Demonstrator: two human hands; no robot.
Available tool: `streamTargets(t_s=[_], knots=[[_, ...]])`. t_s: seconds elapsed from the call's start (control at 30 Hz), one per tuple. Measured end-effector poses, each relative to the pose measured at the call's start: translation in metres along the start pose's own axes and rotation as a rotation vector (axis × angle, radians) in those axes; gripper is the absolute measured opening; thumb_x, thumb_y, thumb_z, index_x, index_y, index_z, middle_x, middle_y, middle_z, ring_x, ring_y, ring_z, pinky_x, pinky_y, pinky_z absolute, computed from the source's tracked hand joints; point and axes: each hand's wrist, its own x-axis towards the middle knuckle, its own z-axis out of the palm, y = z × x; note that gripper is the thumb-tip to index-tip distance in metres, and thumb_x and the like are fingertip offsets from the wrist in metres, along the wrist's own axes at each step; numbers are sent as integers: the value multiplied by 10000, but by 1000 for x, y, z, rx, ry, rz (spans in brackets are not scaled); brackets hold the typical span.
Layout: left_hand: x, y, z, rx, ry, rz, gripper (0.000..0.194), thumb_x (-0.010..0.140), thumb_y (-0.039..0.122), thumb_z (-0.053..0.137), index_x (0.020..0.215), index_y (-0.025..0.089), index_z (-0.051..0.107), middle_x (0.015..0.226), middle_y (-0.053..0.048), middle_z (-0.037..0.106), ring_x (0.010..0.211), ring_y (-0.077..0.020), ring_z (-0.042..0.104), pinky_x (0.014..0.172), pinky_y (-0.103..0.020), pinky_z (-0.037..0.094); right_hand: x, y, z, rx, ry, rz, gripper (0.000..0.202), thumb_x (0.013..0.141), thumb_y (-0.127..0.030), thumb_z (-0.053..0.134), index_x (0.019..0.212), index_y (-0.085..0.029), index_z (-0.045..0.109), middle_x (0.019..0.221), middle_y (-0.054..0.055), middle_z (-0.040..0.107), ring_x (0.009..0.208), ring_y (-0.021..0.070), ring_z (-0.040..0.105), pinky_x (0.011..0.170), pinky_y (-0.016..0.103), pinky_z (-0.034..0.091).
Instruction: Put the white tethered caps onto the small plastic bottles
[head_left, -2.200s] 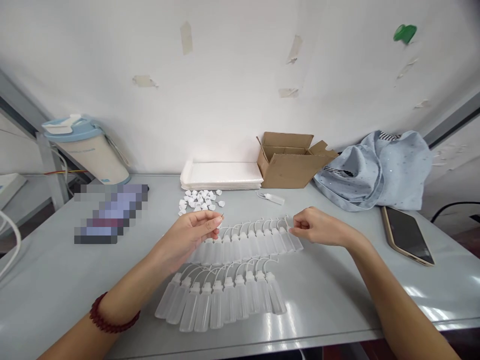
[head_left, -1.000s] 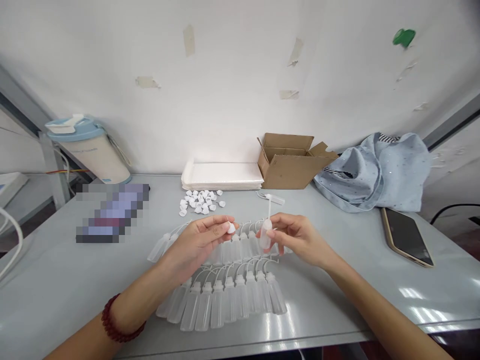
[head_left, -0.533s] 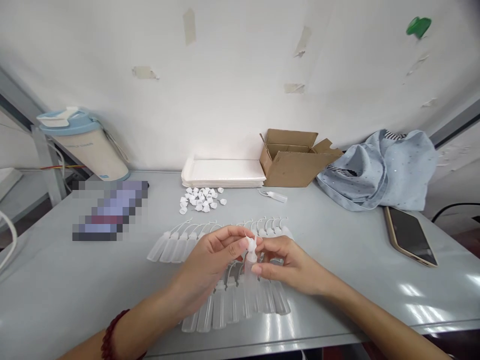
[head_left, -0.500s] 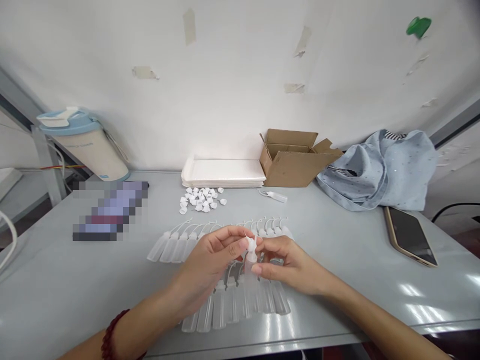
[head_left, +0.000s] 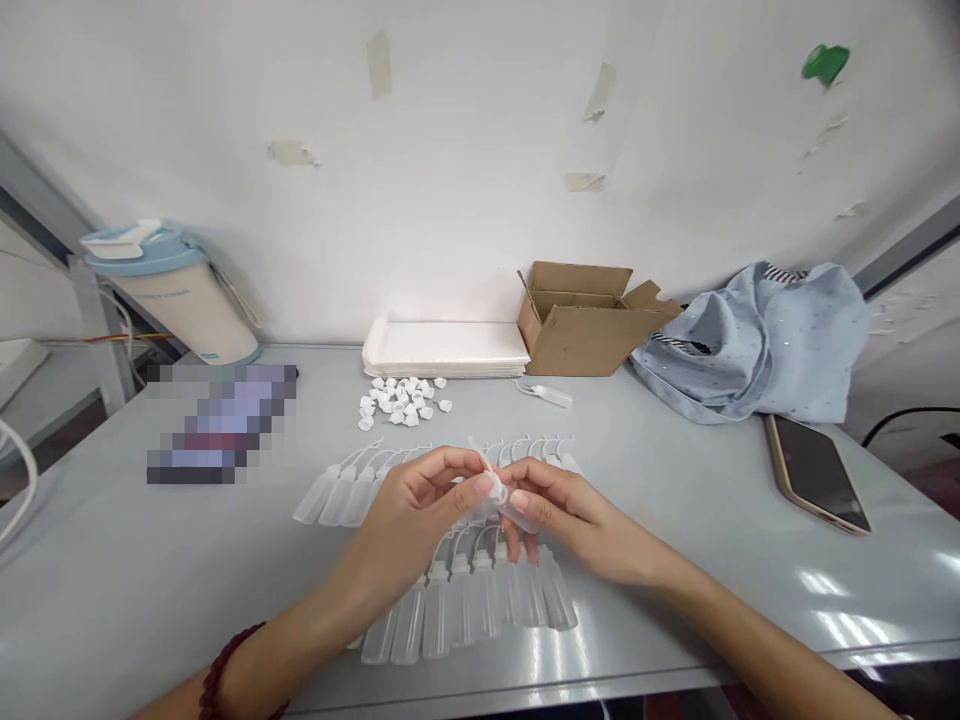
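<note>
Between my hands is a small translucent plastic bottle (head_left: 519, 512), tilted with its white cap (head_left: 495, 487) toward the upper left. My left hand (head_left: 431, 510) pinches the cap between thumb and fingers. Around the bottle's body my right hand (head_left: 574, 515) is closed, its thumb on top. A thin white strap sticks up by the cap. Below and in front lies a row of similar bottles (head_left: 439, 615) with looped straps. Another row (head_left: 341, 497) lies behind my hands, partly covered by them.
Several loose white caps (head_left: 405, 400) are heaped behind the rows. Farther back are a stack of white envelopes (head_left: 450, 345) and an open cardboard box (head_left: 600, 335). One single bottle (head_left: 551, 396) lies apart. A tumbler (head_left: 180, 290), a cloth bag (head_left: 765, 340) and a phone (head_left: 817, 470) stand or lie at the sides.
The held bottle has gone from nearly upright to tilted, its base swinging right into my right hand. My right fingers have wrapped farther round it; my left hand stays at the cap.
</note>
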Motion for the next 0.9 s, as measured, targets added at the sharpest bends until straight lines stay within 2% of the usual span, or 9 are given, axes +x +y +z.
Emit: streamTargets(t_s=[0.1,0.2,0.4,0.67,0.77,0.9], knots=[[1,-1,0,12,-14,26,158,836,379,625,890,235,662,924,-10,703,869,-175,633,815,-287,482,1,2,-1,35,19,22,297,945,-445,432,1045,-190,548,829,10,560,578,83,533,460,201,362],[1,0,1,62,0,68,149,835,366,626,869,226,665,913,-13,702,859,-180,634,787,-283,488,3,5,0,84,11,15,297,940,-466,434,994,-190,530,839,12,573,508,60,491,422,193,305],[3,3,-1,76,4,98,130,804,338,668,828,211,673,828,-7,696,798,-170,643,753,-270,506,4,11,0,246,28,-7,301,924,-492,458,1035,-215,422,775,-13,596,442,42,382,460,210,279],[3,2,-6,18,-97,144,91,804,283,676,866,217,676,924,-21,692,860,-178,643,793,-284,509,4,7,-1,473,-51,91,260,909,-458,501,964,-220,412,685,-36,571,395,25,300,422,195,190],[4,5,-7,37,-131,124,110,814,286,657,883,200,666,926,-41,697,857,-198,653,798,-311,508,4,7,-1,459,-51,93,233,925,-439,482,970,-221,411,688,-34,574,397,23,293,423,195,184],[4,11,-7,123,-214,91,147,860,299,591,947,197,650,783,-29,719,806,-194,659,751,-299,492,2,10,-2,347,-40,26,230,946,-435,447,1008,-217,413,708,-32,579,425,28,289,438,199,193]])
